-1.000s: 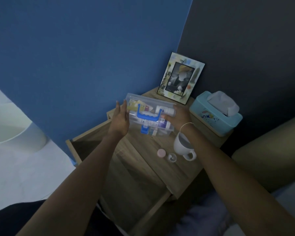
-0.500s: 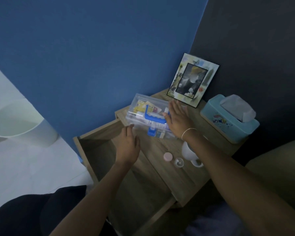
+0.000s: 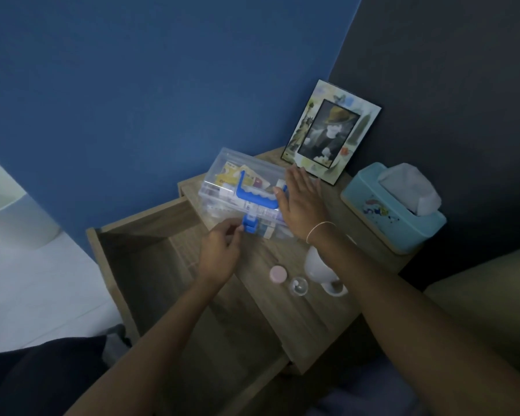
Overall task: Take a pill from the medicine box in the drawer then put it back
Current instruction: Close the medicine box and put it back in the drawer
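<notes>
Dim room, blue wall (image 3: 138, 85) meets wooden nightstand (image 3: 309, 319)

My one camera sits on my head, looking forward and steeply down over both forearms at the tabletop (image 3: 297, 298) and open drawer (image 3: 150, 265). It is near enough that they fill the middle; blue wall (image 3: 162, 85) far left, floor (image 3: 42, 280) near left.

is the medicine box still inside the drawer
No, the clear medicine box sits on the nightstand top, while the open drawer beside it looks empty.
</notes>
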Tool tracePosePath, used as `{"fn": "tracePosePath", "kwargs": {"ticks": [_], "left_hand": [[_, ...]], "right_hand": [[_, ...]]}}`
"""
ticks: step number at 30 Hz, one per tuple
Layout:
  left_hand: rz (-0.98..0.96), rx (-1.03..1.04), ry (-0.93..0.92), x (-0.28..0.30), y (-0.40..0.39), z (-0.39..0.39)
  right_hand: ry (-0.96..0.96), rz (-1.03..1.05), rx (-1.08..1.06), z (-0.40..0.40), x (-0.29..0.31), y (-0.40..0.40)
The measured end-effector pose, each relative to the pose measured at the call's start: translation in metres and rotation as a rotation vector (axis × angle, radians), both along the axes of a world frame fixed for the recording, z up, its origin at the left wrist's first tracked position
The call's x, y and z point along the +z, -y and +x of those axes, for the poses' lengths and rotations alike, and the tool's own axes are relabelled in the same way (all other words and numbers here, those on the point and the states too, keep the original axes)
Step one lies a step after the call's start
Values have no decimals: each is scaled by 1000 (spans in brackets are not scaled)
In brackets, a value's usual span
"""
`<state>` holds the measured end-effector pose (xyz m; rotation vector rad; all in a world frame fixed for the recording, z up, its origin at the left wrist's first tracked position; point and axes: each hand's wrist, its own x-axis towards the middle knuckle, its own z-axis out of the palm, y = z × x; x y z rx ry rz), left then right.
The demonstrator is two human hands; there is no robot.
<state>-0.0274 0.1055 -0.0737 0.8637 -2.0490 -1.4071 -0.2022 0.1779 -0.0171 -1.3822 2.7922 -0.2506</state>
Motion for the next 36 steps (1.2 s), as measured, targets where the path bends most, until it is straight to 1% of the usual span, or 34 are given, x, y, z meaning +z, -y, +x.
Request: {"fn": "tracePosePath", "kwargs": {"ticks": [5, 10, 14, 17, 21, 26, 28, 33, 36], "left_hand": [[93, 23, -55, 2, -1, 2], [215, -14, -181, 5, 0, 6], [275, 48, -234, 9, -1, 6], [276, 91, -290, 15, -3, -1], [257, 145, -255, 17, -5, -13], [327, 151, -225, 9, -3, -18], [326, 166, -226, 7, -1, -19], [184, 134, -179, 0, -1, -18], [152, 124, -169, 0, -3, -18]], "right_hand": [[-22, -22, 2, 0, -2, 0], [-17, -36, 9, -1, -4, 0], [-20, -46, 13, -2, -6, 0], [-15, -64, 10, -2, -7, 0], [-19, -66, 9, -2, -6, 0], [-20, -71, 7, -2, -7, 0], [-17, -77, 8, -2, -7, 0], [-15, -64, 9, -3, -6, 0], [-18, -68, 15, -4, -6, 1]]}}
